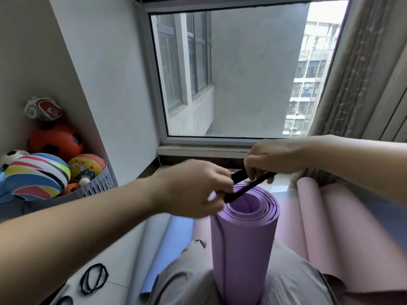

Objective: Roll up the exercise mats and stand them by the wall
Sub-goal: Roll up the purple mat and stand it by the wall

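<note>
A person's left hand [198,190] and right hand [275,159] each pinch a black elastic strap [248,183], held taut across the open top of a rolled purple foam exercise mat [244,234]. The mat stands upright between the knees below a window, with pink mats [330,216] on the floor beside it.

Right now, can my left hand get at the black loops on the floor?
Probably yes: the black loops lie uncovered on the floor under that forearm, though the left hand must first drop the black strap.
</note>
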A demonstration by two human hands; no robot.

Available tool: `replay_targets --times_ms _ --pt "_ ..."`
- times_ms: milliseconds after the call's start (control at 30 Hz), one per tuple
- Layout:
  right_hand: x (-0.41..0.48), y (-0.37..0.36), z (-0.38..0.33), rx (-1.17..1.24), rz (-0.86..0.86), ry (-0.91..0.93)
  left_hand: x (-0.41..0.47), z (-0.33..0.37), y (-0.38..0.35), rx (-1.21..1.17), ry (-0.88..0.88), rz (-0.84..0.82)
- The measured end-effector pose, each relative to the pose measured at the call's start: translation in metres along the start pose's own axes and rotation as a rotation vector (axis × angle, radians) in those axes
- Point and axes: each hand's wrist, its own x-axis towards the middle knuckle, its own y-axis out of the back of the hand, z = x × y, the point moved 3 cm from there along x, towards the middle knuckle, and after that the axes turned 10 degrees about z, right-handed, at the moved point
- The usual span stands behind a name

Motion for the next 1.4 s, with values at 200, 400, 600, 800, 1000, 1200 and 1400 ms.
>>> replay_targets --times_ms 200,400,600,800,1000,1200,1400 --pt "0.006 -0.008 -0.018 -0.542 -0.033 0.256 0.023 0.042 -0.017 0.067 -0.082 -0.222" --pt "-0.008 -0.005 -0.013 -0.418 -0.144 0.107 0.019 -0.029 0.005 0.108 0.82 -0.669" --pt "-0.057 -0.026 -0.007 -0.404 -0.131 0.124 -0.011 0.012 -0.01 0.433 0.514 -0.812" --pt "-0.061 -0.053 0.025 -0.258 0.063 0.068 -0.028 -0.01 -0.033 0.294 0.645 -0.565" --pt "-0.023 -0.065 0.056 -0.14 -0.006 0.005 -0.016 -0.048 -0.05 0.074 0.696 -0.601" --pt "-0.001 -0.074 0.066 0.002 -0.164 0.078 -0.014 -0.068 -0.068 -0.143 0.741 -0.716" --pt "-0.009 -0.137 0.094 0.012 -0.239 0.047 -0.052 -0.054 -0.119 -0.17 0.76 -0.79"
